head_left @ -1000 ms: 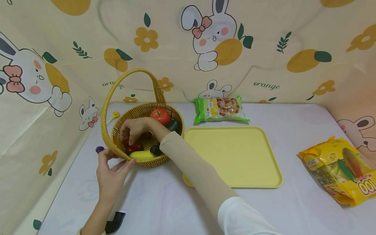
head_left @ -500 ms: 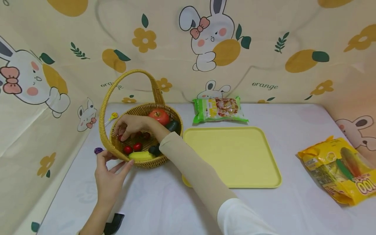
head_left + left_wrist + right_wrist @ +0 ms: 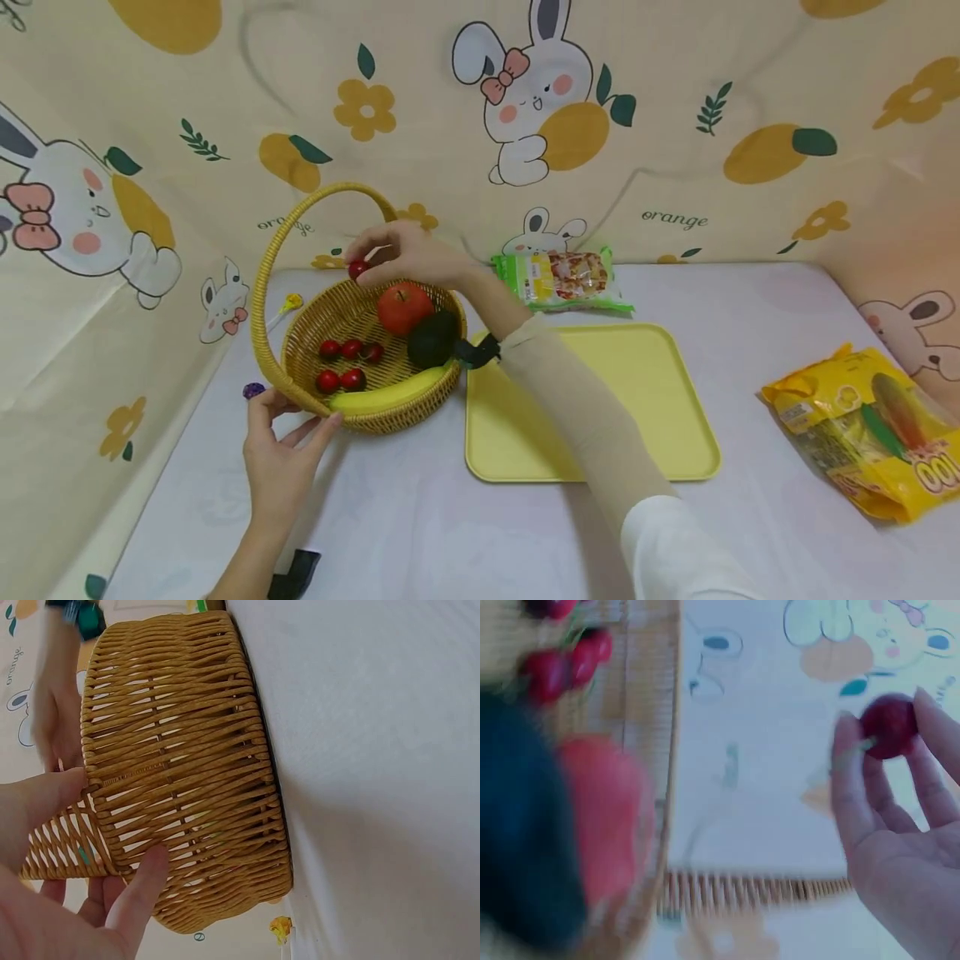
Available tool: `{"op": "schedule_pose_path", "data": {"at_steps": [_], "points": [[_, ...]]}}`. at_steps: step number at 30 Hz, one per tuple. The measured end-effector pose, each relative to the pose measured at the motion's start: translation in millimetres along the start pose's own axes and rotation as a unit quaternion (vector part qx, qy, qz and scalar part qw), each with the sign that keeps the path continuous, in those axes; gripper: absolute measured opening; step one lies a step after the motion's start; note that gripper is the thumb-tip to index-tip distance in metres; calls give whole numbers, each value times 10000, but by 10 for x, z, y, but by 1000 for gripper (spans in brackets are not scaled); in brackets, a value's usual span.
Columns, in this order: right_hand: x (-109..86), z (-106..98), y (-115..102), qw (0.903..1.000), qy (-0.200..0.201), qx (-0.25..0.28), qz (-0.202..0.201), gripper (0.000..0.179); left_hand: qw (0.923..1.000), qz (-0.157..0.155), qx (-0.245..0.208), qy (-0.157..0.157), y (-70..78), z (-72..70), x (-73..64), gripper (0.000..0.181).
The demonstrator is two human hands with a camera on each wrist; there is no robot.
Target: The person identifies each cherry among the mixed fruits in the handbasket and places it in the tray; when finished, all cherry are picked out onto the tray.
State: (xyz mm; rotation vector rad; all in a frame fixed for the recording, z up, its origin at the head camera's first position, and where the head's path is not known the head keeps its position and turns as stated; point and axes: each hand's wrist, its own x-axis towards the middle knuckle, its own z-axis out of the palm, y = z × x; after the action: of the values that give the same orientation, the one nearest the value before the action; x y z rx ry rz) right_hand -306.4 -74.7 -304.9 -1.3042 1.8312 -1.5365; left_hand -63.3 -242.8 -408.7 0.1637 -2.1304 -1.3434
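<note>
Holding one red cherry (image 3: 358, 270) in the right hand (image 3: 408, 254), up above the back rim of the basket (image 3: 375, 425). Pinching it with a narrow grip, between the thumb and the fingertips. Showing a thin green stem on it in the right wrist view. Gripping the basket with the left hand (image 3: 281, 454), at the foot of the tall handle (image 3: 259, 292). Pressing the thumb on the rim and a finger on the woven outside. Looking down on five more cherries (image 3: 352, 348) inside, in a row of three and a pair. Seeing a banana (image 3: 390, 395) in front, an apple (image 3: 406, 309) at the back, and a dark green avocado (image 3: 433, 339) just beside the apple. Holding the right arm over a yellow tray (image 3: 510, 433). Seeing a green bag (image 3: 558, 279) behind the tray and a purple candy (image 3: 253, 390) near the left hand.
</note>
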Motion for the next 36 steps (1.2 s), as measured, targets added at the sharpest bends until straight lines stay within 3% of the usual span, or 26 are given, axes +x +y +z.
{"op": "schedule_pose_path", "data": {"at_steps": [2, 7, 13, 22, 29, 36], "points": [[-228, -164, -1, 9999, 136, 5, 33, 28, 10000, 3, -24, 12, -11, 4, 0, 64], [-785, -498, 149, 9979, 208, -139, 601, 29, 10000, -12, 0, -2, -3, -1, 1, 64], [-1209, -585, 474, 9902, 277, -641, 1209, 31, 10000, -78, 6, 13, 18, -20, -4, 64], [-1389, -416, 716, 9831, 392, -459, 1728, 36, 9999, -111, 55, -15, -8, 0, -14, 67], [-1394, -350, 804, 9829, 225, -876, 1606, 32, 9998, -191, -16, 15, 4, -3, -25, 66], [-1395, -309, 836, 9762, 286, -1338, 1683, 28, 9999, -81, -131, -36, 15, -2, -12, 65]]}}
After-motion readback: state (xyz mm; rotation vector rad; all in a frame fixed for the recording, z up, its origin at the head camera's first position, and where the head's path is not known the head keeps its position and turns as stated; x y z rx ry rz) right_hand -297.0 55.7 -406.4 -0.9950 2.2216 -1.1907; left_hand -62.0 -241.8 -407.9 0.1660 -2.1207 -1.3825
